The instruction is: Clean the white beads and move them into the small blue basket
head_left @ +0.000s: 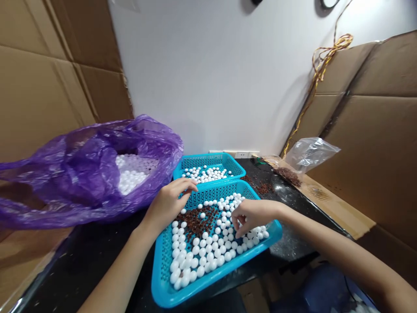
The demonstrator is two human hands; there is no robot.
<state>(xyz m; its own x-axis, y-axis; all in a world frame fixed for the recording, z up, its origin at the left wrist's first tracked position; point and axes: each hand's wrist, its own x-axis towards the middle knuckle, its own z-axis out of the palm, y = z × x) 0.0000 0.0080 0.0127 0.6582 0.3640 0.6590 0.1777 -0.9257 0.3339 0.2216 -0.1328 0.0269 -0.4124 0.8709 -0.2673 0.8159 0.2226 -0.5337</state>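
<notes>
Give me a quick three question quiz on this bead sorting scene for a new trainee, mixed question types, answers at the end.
1. True or false: the left hand rests at the near tray's left rim.
2. What does the purple bag hold? A) white balls B) brown bits C) cables
3. Fill in: in the near tray, white balls lie around a patch of ____ bits.

Key
1. True.
2. A: white balls show in the bag's mouth.
3. Brown. The right hand has its fingers down among the balls; the far tray holds only white ones.
</notes>
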